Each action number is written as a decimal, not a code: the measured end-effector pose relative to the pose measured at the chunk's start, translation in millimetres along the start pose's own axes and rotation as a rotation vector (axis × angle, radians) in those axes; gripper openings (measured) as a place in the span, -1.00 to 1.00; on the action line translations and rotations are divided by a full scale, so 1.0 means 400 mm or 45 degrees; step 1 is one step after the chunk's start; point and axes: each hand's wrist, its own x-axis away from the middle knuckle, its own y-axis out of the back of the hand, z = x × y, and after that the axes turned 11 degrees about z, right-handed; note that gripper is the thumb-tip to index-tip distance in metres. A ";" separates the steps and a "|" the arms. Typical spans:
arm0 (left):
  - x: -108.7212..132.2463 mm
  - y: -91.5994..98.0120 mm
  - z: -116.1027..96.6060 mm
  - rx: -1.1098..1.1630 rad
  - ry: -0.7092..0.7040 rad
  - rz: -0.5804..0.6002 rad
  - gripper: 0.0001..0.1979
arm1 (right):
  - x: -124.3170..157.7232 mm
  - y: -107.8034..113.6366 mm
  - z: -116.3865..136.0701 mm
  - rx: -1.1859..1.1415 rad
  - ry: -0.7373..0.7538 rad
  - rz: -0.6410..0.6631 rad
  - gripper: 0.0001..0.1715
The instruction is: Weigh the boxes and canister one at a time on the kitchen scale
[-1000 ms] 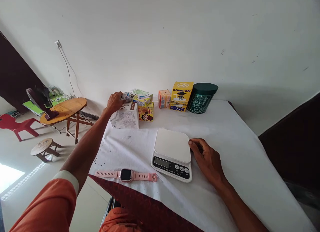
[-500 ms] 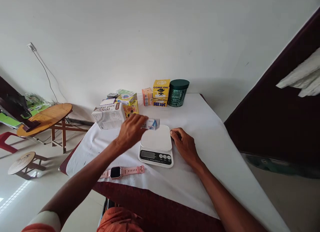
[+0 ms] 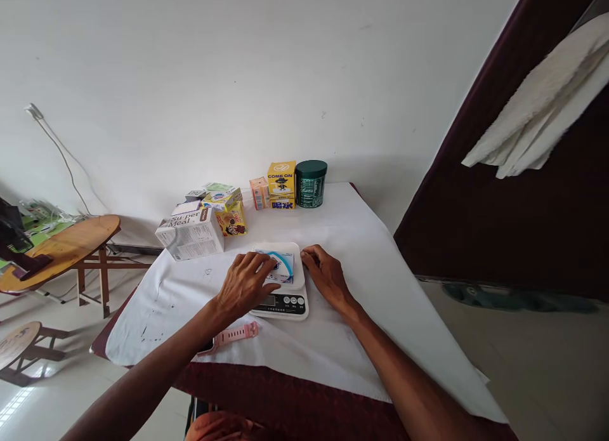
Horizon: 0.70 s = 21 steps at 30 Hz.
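Observation:
A white kitchen scale point(image 3: 299, 282) with a black button panel stands on the white-clothed table. On its platform lies a small white-and-blue box point(image 3: 284, 268). My left hand point(image 3: 243, 279) is over the box's left part, its fingers stretched across the top and its thumb apart, hanging over the scale's display. My right hand point(image 3: 327, 275) rests on the cloth at the right side of the scale. Its fingers are curled together with nothing visible in them, the tips close to the platform's edge; whether they touch it I cannot tell.
A pink-strapped watch point(image 3: 236, 334) lies in front, partly behind my left forearm. At the back left are a Super Meal box point(image 3: 193, 235) and several smaller boxes point(image 3: 231, 219). Behind the scale stand an orange box point(image 3: 259, 193), a yellow box point(image 3: 281, 184) and a green tub point(image 3: 311, 184).
My left hand has brought the small box down from above the scale onto its platform, and its fingers have loosened. My right hand stays beside the scale. The view has shifted right.

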 end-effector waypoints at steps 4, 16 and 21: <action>-0.016 0.011 0.013 0.206 0.048 0.073 -0.29 | 0.003 0.001 0.005 -0.007 0.008 0.003 -0.64; -0.148 0.064 0.086 0.585 0.140 0.483 -0.43 | -0.004 0.002 0.000 -0.047 0.020 -0.021 -0.65; -0.319 0.107 0.173 0.414 0.298 0.084 -0.43 | -0.005 -0.003 -0.011 -0.036 0.049 -0.047 -0.64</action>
